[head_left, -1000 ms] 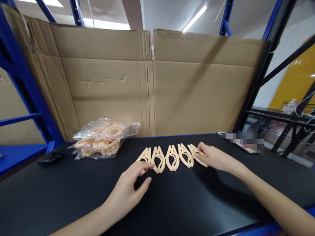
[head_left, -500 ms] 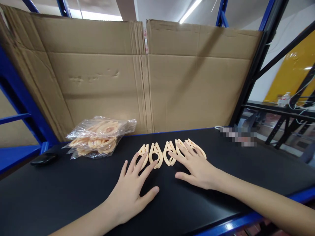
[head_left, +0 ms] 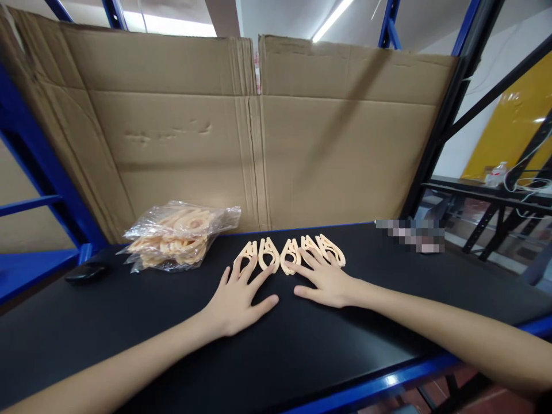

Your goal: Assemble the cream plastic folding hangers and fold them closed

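Several cream plastic pieces (head_left: pixel 289 250), which look like folded travel hangers, lie flat in a row on the black tabletop (head_left: pixel 302 339). My left hand (head_left: pixel 235 303) is palm down with spread fingers, its fingertips on the near ends of the two leftmost folded hangers. Over the right part of the row, my right hand (head_left: pixel 331 283) lies flat with fingers apart, partly covering the pieces there. Neither hand is closed round anything. To the left, a stack of similar cream pieces in clear plastic bags (head_left: pixel 181 236) rests on the table.
Tall cardboard panels (head_left: pixel 185 132) close off the back of the table. A black computer mouse (head_left: pixel 87 272) is at the far left. Blurred-out items (head_left: pixel 411 234) lie at the back right. Blue and black metal frame posts stand on both sides, and a blue edge (head_left: pixel 366 382) runs along the front.
Both hands and the row of folded hangers have moved a little farther back towards the cardboard. The view has shifted slightly. My fingers remain spread.
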Demonstrator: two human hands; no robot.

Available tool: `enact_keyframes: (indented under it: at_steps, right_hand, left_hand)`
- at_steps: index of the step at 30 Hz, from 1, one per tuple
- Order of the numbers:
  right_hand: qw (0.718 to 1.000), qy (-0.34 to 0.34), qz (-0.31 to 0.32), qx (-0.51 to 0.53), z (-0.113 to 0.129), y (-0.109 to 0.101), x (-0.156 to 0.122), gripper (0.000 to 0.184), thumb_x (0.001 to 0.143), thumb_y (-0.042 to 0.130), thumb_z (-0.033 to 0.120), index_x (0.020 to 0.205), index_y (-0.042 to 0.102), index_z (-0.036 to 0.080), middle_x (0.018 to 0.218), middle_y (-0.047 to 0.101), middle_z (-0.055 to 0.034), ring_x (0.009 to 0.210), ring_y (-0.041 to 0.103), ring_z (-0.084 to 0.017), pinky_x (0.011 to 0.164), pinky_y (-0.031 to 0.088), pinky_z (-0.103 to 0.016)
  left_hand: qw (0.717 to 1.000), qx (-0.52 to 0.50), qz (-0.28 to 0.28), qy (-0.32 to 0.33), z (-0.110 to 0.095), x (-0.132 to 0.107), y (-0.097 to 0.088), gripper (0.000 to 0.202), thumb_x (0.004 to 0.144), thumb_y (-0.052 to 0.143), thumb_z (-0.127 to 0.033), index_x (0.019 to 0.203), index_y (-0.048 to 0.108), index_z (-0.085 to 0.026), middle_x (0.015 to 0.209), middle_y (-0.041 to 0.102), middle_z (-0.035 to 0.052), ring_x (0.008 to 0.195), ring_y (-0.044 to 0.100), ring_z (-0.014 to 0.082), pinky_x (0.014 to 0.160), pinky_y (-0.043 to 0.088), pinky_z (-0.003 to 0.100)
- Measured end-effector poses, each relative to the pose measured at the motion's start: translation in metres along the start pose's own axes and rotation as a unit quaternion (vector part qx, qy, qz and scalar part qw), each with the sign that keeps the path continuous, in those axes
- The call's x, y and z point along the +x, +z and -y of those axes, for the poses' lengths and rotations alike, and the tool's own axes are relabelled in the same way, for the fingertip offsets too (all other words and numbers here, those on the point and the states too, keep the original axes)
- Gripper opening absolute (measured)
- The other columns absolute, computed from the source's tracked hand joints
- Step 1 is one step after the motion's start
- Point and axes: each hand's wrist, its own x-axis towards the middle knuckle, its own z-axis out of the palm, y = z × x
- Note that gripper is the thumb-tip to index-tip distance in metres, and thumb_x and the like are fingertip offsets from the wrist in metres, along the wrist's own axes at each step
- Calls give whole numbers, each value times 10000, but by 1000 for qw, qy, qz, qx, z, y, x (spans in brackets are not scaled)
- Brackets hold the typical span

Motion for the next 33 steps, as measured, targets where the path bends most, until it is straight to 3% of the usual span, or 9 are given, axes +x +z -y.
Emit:
enact_keyframes:
  at_steps: [6,11,14,17,19,22,24,26,33]
  right_hand:
    - [1000,6,1,-11,-11,1,48,646,870,229,711,1445,222,417,1561,116,-76,1409,45,-376,1037,44,-683]
    - [1000,21,-4,-17,-14,1,64,658,864,214,719,1445,232,409,1559,137,-57,1409,36,-376,1039,33,-684]
    - [998,11,-44,-36,-11,3,61,647,884,207,688,1452,237,380,1556,150,-61,1410,26,-375,1039,23,-684]
    - [987,-23,-135,-90,-7,5,53,623,916,257,616,1456,278,307,1544,186,-98,1412,59,-359,1063,13,-651]
    - [976,-48,-178,-113,-5,6,46,594,924,296,574,1437,333,277,1526,243,-111,1410,104,-347,1077,24,-631]
    - [969,-55,-216,-108,-6,9,37,533,937,302,525,1386,416,260,1478,350,-119,1395,192,-327,1079,89,-623]
    - [965,-45,-241,-95,-7,11,32,491,948,292,490,1335,471,247,1423,427,-125,1375,255,-311,1078,122,-613]
    - [962,-41,-256,-82,-7,11,28,450,952,297,458,1284,511,242,1366,488,-119,1357,296,-298,1081,134,-602]
    - [954,-53,-289,-54,-7,5,26,353,950,335,393,1096,610,227,1255,574,-81,1289,390,-262,1088,181,-526]
  left_hand:
    - [999,2,13,-34,23,37,-2,665,847,340,-683,1425,327,-355,1541,234,113,1399,83,436,1019,185,680]
    - [999,22,-13,-26,29,42,1,667,844,351,-683,1413,360,-336,1529,257,130,1384,132,461,968,215,718]
    - [998,40,-53,5,24,35,-2,645,880,363,-612,1425,352,-267,1525,264,145,1394,151,421,1010,226,668]
    - [990,71,-98,71,19,21,-12,506,907,436,-420,1369,442,-212,1484,371,111,1399,229,302,1105,229,491]
    - [982,94,-124,110,18,11,-22,404,900,450,-267,1297,521,-245,1422,471,61,1359,327,245,1121,235,411]
    - [970,121,-184,105,24,2,-40,465,887,422,-141,1332,482,-261,1420,466,83,1343,343,291,1107,221,493]
    - [958,133,-245,63,33,1,-51,520,876,446,-146,1387,410,-234,1459,395,127,1381,239,352,1100,161,575]
    - [940,143,-308,14,44,3,-59,525,835,523,-168,1350,451,-246,1469,380,107,1394,193,367,1104,165,573]
    - [939,103,-328,22,70,13,-59,348,821,384,-22,1009,622,-192,1338,528,113,1272,438,289,1044,346,495]
